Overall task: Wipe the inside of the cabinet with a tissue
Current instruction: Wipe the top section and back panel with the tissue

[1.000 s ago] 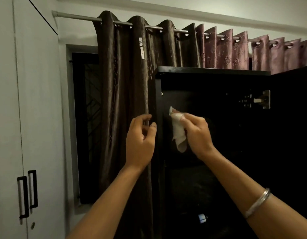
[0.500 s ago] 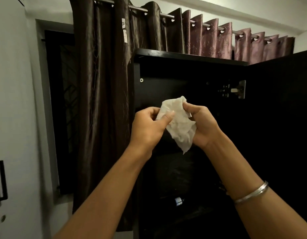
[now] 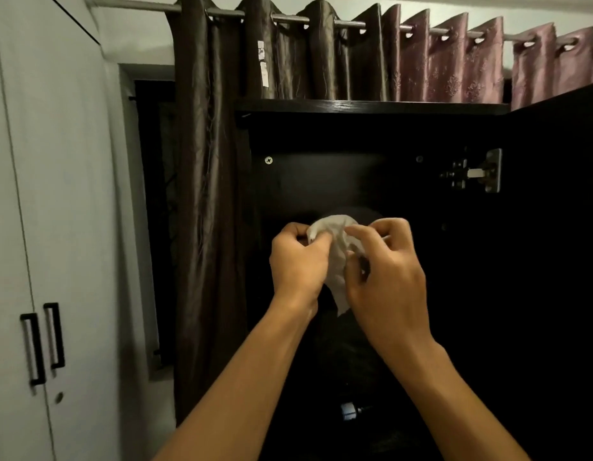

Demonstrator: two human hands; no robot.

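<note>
Before the cabinet (image 3: 321, 181), both hands' grips – left hand (image 3: 298, 261), right hand (image 3: 385, 277) – bunching tissue (image 3: 335, 247)

Tissue (image 3: 338, 261) white; cabinet (image 3: 371, 106) black; curtain (image 3: 454, 68) seemingly embroidered mauve.

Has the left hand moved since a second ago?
Yes. The left hand left the cabinet front edge, moving rightward to hold the tissue.

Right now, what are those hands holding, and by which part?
Both hold one white tissue: the left hand pinches its upper left edge, the right hand its right side.
</note>
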